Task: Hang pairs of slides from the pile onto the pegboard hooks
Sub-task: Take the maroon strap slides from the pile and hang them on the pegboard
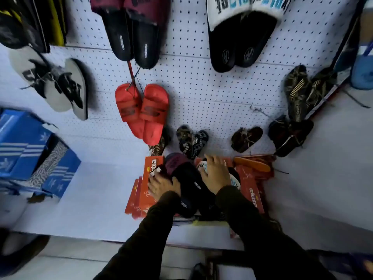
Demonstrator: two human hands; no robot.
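Observation:
A pile of slides lies on red boxes [150,174] at the foot of the white pegboard [197,87]. On top is a black pair with maroon straps [187,184]. My left hand [164,185] grips the left edge of that black pair. With its fingers spread, my right hand [216,174] rests on a white and blue slide [234,180] just right of it. Hung on the board are a red pair [141,112], a black and maroon pair [131,31] and a black pair with white straps [240,33].
More pairs hang low on the board: striped ones [191,141], dark ones [246,138], [288,134] and grey flip-flops [60,85] at left. Blue shoe boxes [30,154] are stacked at left. An orange sole [252,163] lies on the boxes at right.

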